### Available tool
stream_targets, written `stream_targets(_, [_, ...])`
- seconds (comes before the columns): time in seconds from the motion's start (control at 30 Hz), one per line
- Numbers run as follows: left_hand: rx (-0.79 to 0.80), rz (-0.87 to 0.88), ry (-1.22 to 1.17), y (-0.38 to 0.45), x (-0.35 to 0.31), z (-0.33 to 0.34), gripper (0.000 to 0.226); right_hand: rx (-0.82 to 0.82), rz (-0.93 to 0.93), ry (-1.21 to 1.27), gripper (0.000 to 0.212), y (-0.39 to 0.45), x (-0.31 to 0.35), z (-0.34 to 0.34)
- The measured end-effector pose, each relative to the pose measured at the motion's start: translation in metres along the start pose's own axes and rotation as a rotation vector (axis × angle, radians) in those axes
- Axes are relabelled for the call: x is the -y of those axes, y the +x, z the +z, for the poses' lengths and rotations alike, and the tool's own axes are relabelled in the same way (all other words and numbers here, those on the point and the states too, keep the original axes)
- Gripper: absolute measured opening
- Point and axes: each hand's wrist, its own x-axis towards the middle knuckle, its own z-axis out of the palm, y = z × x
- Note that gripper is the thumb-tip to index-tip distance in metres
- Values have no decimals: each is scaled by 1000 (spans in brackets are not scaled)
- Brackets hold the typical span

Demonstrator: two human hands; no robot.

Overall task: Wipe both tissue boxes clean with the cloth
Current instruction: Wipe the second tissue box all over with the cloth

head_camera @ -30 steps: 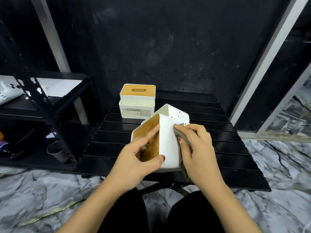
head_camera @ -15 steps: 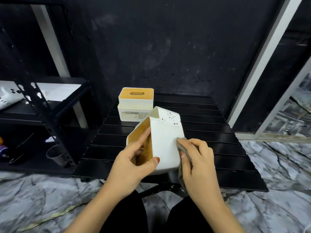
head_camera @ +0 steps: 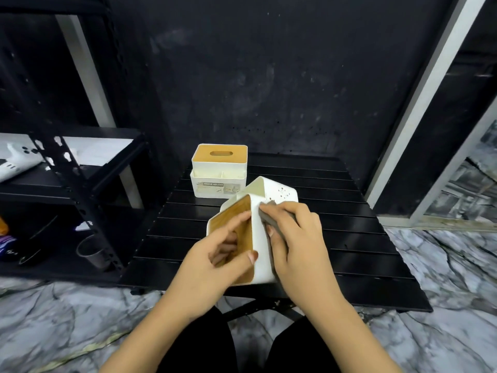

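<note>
Tissue box one (head_camera: 262, 238), white with a wooden lid, was held tilted above the near edge of the black slatted table (head_camera: 349, 238). Left hand (head_camera: 215, 265) gripped its lid side. Right hand (head_camera: 298, 243) pressed a grey cloth (head_camera: 271, 223) against its white wall. Tissue box two (head_camera: 219, 170) stood upright at 11 o'clock.

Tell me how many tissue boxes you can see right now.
2. One tissue box is tipped on its side, held in the left hand while the right hand wipes it; the second box stands upright on the black table.
</note>
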Motion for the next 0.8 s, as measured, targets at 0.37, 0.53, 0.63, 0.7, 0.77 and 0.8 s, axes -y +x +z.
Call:
stream_targets(0.37, [36, -99, -10, 11, 1, -15, 80, 26, -57, 19, 35, -12, 7, -5])
stream_targets(0.53, [53, -108, -33, 11, 1, -15, 83, 39, -72, 31, 37, -1, 5, -4])
stream_targets(0.63, [47, -102, -36, 12, -1, -12, 82, -2, -11, 24, 34, 4, -3, -4])
stream_targets(0.7, [37, -102, -22, 13, -1, -9, 81, -17, 15, 6, 33, 2, -6, -5])
stream_targets(0.77, [30, -108, -17, 14, -2, -7, 80, -29, -14, 2, 34, -2, -3, -5])
stream_targets(0.8, [28, -111, -21, 14, -2, -8, 80, -24, -36, 7, 35, -3, -1, -5])
